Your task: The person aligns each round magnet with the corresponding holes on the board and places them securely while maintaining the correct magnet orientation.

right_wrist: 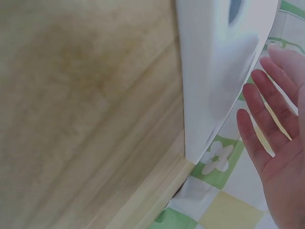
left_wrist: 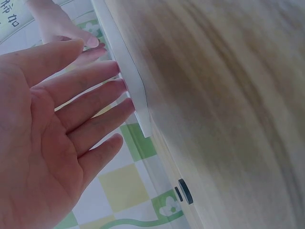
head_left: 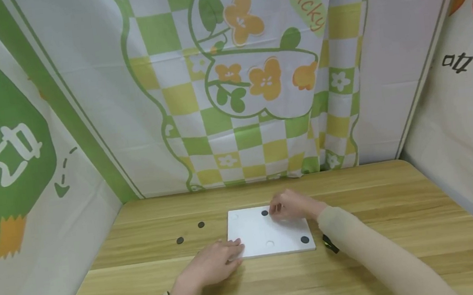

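Observation:
A white board [head_left: 267, 231] with shallow round recesses lies on the wooden table. One black disc [head_left: 264, 213] is at its back edge and another black disc [head_left: 304, 240] at its front right corner. My left hand [head_left: 218, 262] rests its fingertips on the board's left front corner; in the left wrist view its fingers [left_wrist: 97, 98] are nearly straight. Over the board's back right part is my right hand [head_left: 292, 205], fingertips just right of the back disc. In the right wrist view its fingers [right_wrist: 267, 107] are loosely extended, with nothing visible in the palm.
Two loose black discs, a farther disc [head_left: 201, 224] and a nearer disc [head_left: 180, 240], lie on the table [head_left: 144, 258] left of the board. A checked, flowered curtain [head_left: 253, 141] hangs behind the table's back edge. Printed cloth walls stand at both sides.

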{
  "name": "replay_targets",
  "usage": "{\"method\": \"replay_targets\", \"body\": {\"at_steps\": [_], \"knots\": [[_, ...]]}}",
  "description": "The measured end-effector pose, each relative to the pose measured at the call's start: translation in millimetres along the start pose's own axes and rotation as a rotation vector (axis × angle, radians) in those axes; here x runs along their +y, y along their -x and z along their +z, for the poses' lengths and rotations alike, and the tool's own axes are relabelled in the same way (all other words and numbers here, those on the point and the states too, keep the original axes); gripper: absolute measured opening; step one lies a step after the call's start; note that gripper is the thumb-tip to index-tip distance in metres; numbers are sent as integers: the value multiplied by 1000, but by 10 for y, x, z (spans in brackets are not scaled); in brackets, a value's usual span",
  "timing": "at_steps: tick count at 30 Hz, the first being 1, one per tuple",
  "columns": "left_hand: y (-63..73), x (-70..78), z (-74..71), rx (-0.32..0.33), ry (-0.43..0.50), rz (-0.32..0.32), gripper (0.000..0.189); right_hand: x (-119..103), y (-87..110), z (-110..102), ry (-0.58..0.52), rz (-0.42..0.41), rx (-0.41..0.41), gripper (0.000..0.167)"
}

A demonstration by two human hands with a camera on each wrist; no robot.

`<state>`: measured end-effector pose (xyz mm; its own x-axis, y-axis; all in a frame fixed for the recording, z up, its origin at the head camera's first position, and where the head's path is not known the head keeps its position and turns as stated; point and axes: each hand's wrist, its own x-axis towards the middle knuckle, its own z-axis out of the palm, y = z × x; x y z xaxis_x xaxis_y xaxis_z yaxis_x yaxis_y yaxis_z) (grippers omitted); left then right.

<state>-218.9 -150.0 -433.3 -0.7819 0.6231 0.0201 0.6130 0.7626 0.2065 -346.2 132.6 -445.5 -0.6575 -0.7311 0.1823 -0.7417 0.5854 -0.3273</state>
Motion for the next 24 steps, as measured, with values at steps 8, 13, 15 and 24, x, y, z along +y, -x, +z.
{"method": "replay_targets", "body": {"at_steps": [8, 13, 15, 24], "knots": [[-2, -1, 9, 0, -4, 4, 40, -79, 112, -22, 15, 11, -15, 12], [1, 8, 0, -1, 0, -2, 40, -103, 181, -29, 22, 26, -19, 14], [1, 9, -1, -1, 3, -4, 40, -115, 213, -36, 27, 29, -22, 14], [0, 0, 14, -7, -4, -3, 40, -186, 378, -50, 67, 21, -28, 14]]}}
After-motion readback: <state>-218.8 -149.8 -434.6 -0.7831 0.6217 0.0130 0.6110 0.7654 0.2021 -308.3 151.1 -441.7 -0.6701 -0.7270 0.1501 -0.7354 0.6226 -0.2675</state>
